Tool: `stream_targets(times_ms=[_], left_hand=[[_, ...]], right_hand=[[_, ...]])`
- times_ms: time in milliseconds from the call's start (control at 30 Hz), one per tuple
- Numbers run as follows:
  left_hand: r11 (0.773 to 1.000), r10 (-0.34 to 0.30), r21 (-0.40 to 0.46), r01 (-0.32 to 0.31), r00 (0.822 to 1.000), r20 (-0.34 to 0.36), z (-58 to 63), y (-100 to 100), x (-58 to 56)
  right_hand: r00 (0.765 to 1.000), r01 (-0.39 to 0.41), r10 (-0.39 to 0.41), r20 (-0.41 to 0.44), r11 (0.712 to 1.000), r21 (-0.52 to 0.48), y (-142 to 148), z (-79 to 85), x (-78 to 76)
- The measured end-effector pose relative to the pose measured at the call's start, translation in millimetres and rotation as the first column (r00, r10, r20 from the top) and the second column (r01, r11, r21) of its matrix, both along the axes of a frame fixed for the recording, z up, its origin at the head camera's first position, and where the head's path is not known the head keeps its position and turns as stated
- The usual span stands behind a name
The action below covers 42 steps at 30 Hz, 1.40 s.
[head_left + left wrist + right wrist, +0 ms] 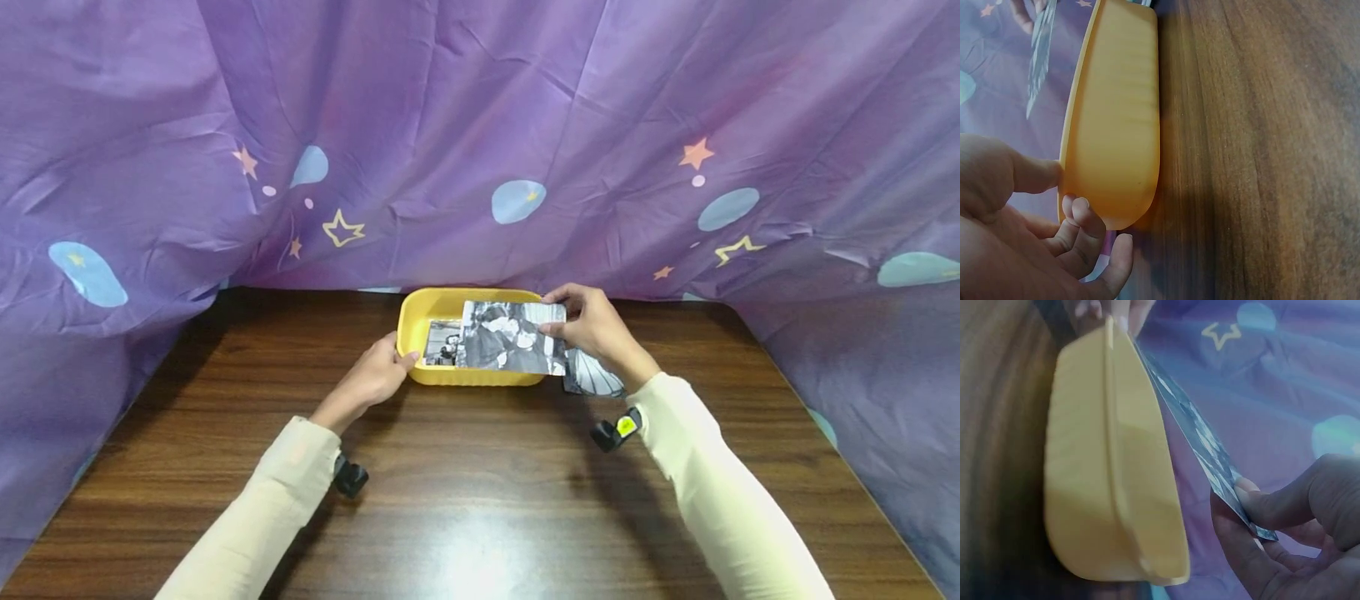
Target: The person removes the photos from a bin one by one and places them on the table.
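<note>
A yellow rectangular plastic tray (pixel 480 377) with rounded corners stands at the table's far edge. My left hand (pixel 375 371) grips its left end, thumb over the rim and fingers against the outer wall, as the left wrist view shows. Between thumb and fingers, my right hand (pixel 596 325) pinches the right side of a black-and-white photo print (pixel 498 337). That print is tilted above the tray, covering much of its inside. Another black-and-white print (pixel 442 343) lies inside at the left. Partly under the right hand, a further print (pixel 594 379) shows beside the tray's right end.
The dark wood-grain table (pixel 465 467) reaches toward me. A purple curtain (pixel 420 150) with stars and blobs hangs right behind the tray and along both sides. A black wrist camera (pixel 351 477) sits on the left wrist, another (pixel 611 432) on the right.
</note>
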<state>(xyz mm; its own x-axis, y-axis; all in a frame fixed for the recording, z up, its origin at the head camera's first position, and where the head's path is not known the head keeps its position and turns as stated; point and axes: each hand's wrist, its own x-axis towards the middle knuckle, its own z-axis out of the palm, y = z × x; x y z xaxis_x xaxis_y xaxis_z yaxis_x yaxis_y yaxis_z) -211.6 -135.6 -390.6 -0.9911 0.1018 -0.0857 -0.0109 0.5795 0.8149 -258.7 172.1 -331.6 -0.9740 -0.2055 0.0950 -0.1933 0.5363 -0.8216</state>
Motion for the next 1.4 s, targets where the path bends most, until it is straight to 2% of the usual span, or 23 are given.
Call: stream_targets(times_ms=[100, 233, 433, 667, 833, 967, 1100, 1233, 1400], left_hand=[[1.000, -0.006, 0.013, 0.006, 1.000, 0.004, 0.7, 0, 0.0], [1.000, -0.001, 0.006, 0.001, 1.000, 0.014, 2.0, 0, 0.2], [1.000, 0.009, -0.011, -0.009, 1.000, 0.025, 2.4, 0, 0.5], [1.000, -0.005, 0.017, 0.004, 0.999, 0.048, 1.7, -1, -0.5], [1.000, -0.002, 0.026, 0.001, 0.999, 0.054, 1.1, -1, -1.3], [1.000, -0.003, 0.027, 0.002, 0.999, 0.051, 1.8, 0, -1.2], [1.000, 0.003, 0.019, -0.004, 0.999, 0.050, 2.2, 0, -1.3], [1.000, 0.009, 0.013, -0.010, 0.999, 0.050, 2.1, -1, -1.1], [1.000, 0.004, 0.007, -0.005, 0.999, 0.047, 2.2, -1, -0.8]], right_hand=[[0.999, -0.032, 0.032, 0.009, 0.998, -0.045, 2, -8.4, 12.2], [0.996, -0.086, 0.086, 0.000, 0.995, -0.047, 3, -21.5, 27.0], [0.984, -0.149, 0.156, 0.087, 0.986, -0.074, 4, -43.6, 42.9], [0.971, -0.143, 0.162, 0.177, 0.983, -0.113, 8, -65.4, 56.9], [0.974, -0.155, 0.171, 0.149, 0.982, -0.112, 8, -78.0, 61.0], [0.985, -0.168, 0.167, 0.047, 0.986, 0.021, 7, -84.2, 61.5], [0.985, -0.138, 0.155, -0.070, 0.969, 0.203, 5, -86.3, 62.6], [0.989, -0.093, 0.121, -0.081, 0.952, 0.291, 1, -88.3, 65.5], [0.992, -0.043, 0.080, -0.093, 0.936, 0.350, -3, -91.4, 68.8]])
